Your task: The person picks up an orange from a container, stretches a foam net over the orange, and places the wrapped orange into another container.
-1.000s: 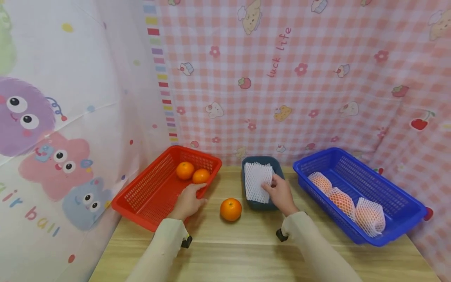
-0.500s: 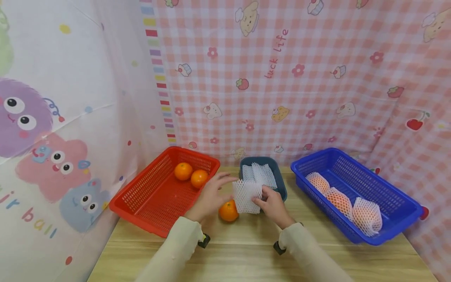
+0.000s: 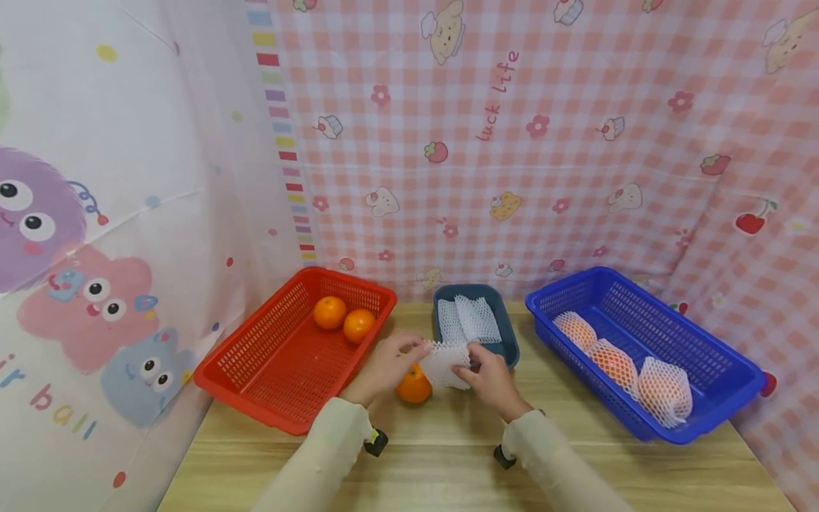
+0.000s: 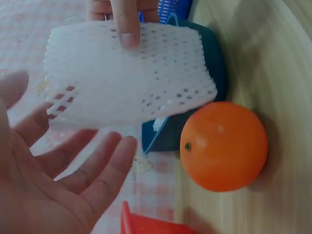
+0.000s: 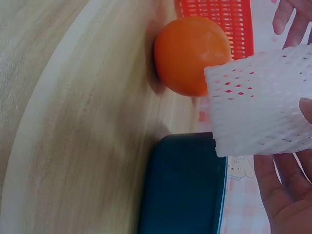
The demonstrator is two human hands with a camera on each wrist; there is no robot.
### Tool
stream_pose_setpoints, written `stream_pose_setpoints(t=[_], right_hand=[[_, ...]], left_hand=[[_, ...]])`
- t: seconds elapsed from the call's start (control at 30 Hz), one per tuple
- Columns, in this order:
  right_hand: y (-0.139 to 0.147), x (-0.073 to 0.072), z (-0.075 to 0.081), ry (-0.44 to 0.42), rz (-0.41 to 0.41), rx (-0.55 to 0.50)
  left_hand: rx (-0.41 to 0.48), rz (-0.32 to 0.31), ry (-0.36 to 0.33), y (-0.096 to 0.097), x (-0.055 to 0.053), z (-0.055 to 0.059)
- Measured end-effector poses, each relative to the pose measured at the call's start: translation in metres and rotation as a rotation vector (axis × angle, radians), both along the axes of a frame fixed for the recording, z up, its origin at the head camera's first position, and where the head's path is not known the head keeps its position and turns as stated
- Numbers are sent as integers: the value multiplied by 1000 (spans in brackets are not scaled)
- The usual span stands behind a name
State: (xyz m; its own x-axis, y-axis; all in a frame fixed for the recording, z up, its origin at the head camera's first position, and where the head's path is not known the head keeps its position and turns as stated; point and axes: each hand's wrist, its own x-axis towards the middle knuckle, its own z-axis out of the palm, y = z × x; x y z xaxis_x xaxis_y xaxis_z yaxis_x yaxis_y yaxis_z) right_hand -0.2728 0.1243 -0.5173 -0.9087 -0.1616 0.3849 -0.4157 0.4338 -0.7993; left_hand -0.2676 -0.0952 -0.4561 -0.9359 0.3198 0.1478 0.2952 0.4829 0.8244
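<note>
My right hand (image 3: 493,380) pinches a white foam fruit net (image 3: 446,368), thumb on the near face and fingers behind it. The net is a flat sleeve, held up above the table. My left hand (image 3: 387,366) is at the net's left end; in the left wrist view its fingers (image 4: 105,168) are spread and relaxed, right by the net's edge without gripping it. A bare orange (image 4: 224,146) sits on the table just below the net and is partly covered by it in the head view. Behind stands a dark teal tray (image 3: 512,348) with more foam nets (image 3: 472,320).
On the left, a red basket (image 3: 281,419) holds two bare oranges (image 3: 344,320). To the right is a blue basket (image 3: 716,380) with three oranges in foam nets (image 3: 664,391). A checked cloth (image 3: 397,171) hangs behind the wooden table (image 3: 441,469).
My right hand has lifted the foam net out of the teal tray and brought it toward me and left. My left hand has moved right from the red basket's edge to the net.
</note>
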Motion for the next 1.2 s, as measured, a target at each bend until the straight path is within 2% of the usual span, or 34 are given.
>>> stream_pose_setpoints(t=[0.1,0.17,0.37,0.47,0.53,0.63,0.73,0.83,0.93,0.97,1.07,1.2], right_hand=[[-3,1,-1,6,17,14],[-4,2,-1,19,25,38],[-1,3,2,59,60,88],[1,2,7,71,105,17],[0,5,18,67,126,-44],[-12,15,47,68,132,-126],[-26,16,63,114,117,-120],[-38,7,58,192,142,-49],[-42,3,55,252,174,89],[-42,3,55,259,175,132],[-36,1,50,262,150,236],[-23,-2,43,204,132,280]], left_hand=[[-17,59,-57,3,0,0],[-22,103,-69,5,1,0],[-39,217,51,10,0,-3],[-36,236,89,13,-2,-4],[-45,237,88,14,-1,-4],[-65,216,53,15,0,-4],[-85,180,70,17,0,-6],[-129,159,155,18,-1,-8],[-155,151,220,18,0,-9],[-137,141,214,18,0,-9],[-21,109,113,16,1,-11],[124,100,2,11,1,-16]])
